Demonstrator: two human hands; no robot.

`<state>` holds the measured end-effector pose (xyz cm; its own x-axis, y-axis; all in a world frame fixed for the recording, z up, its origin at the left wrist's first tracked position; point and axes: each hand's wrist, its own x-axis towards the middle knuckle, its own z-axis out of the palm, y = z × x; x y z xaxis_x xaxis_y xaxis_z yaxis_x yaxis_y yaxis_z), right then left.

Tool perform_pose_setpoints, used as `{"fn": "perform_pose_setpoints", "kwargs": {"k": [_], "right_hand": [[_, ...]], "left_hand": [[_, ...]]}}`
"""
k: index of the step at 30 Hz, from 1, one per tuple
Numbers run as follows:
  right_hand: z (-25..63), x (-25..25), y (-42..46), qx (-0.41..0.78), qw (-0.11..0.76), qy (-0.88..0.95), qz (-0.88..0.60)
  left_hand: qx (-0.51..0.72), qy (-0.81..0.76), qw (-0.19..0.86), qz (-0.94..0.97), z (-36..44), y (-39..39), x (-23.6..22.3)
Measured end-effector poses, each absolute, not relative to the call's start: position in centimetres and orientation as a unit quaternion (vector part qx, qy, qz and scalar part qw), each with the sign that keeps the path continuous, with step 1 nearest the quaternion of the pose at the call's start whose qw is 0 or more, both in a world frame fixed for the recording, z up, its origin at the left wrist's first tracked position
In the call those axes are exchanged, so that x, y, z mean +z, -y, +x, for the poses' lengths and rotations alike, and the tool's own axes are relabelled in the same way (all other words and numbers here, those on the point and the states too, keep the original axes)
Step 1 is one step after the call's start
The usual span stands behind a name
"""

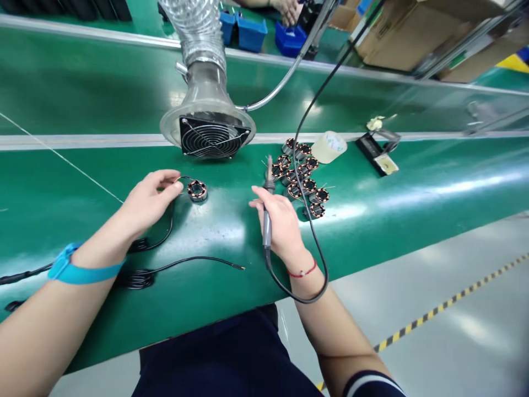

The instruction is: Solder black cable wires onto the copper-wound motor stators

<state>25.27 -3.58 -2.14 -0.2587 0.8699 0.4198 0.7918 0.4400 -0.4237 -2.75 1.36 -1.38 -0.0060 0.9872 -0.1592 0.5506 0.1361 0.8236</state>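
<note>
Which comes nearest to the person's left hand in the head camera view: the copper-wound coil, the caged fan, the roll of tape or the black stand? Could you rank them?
From the left hand:
1. Copper-wound coil: just to the hand's right.
2. Caged fan: ahead and rightward.
3. Roll of tape: much farther right.
4. Black stand: farthest right.

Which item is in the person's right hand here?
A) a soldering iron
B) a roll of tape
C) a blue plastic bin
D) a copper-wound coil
A: the right hand grips the grey handle of a soldering iron, with a black cord looping from its lower end.
</note>
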Motion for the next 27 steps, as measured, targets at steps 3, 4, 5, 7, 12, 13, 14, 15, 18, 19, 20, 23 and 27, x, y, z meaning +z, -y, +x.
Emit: {"fn": "perform_pose_setpoints", "kwargs": {"k": [3, 4, 5, 7, 12, 13, 14, 15, 18, 19, 20, 23, 27], "right_hand": [[27.9, -1.3, 3.8, -0.027, 0.205, 0.787, -0.581], [28.9, -1.0, 3.7, -0.055, 0.166, 0.783, -0.597], [29.8, -0.8, 3.7, -0.077, 0.123, 0.778, -0.611], [31.3, -0.5, 3.3, -0.109, 0.049, 0.785, -0.608], [31.5, 0.2, 2.4, -0.136, -0.017, 0.81, -0.57], [30.9, 0.5, 2.4, -0.125, -0.014, 0.815, -0.566], [30.2, 0.7, 2.4, -0.104, -0.001, 0.82, -0.564], [29.5, 1.0, 2.6, -0.072, 0.022, 0.823, -0.563], [27.3, 1.4, 3.0, 0.067, 0.147, 0.812, -0.561], [26.9, 1.4, 3.2, 0.11, 0.186, 0.807, -0.549], [26.5, 1.3, 3.3, 0.14, 0.213, 0.808, -0.532], [26.4, 0.9, 3.6, 0.159, 0.203, 0.841, -0.476], [27.3, 0.1, 4.3, 0.181, 0.128, 0.872, -0.436]], "left_hand": [[0.212, -0.649, 0.358, 0.637, -4.2, -1.0, -1.3], [0.184, -0.647, 0.346, 0.654, -4.7, -0.8, -1.3], [0.158, -0.645, 0.333, 0.669, -5.0, -0.6, -1.2], [0.12, -0.646, 0.317, 0.683, -5.8, -0.1, -0.8], [0.145, -0.675, 0.325, 0.646, -6.5, 1.0, 0.7], [0.158, -0.669, 0.34, 0.642, -6.2, 1.4, 1.0], [0.169, -0.653, 0.367, 0.641, -5.8, 1.7, 1.2], [0.173, -0.629, 0.406, 0.64, -5.1, 2.0, 1.3], [0.147, -0.541, 0.551, 0.617, -2.5, 2.8, 1.3], [0.134, -0.522, 0.592, 0.6, -1.6, 2.9, 1.2], [0.122, -0.512, 0.621, 0.581, -0.8, 2.9, 1.0], [0.122, -0.514, 0.636, 0.563, 0.7, 2.7, 0.4], [0.156, -0.536, 0.557, 0.615, 1.0, 2.5, -0.5]]}}
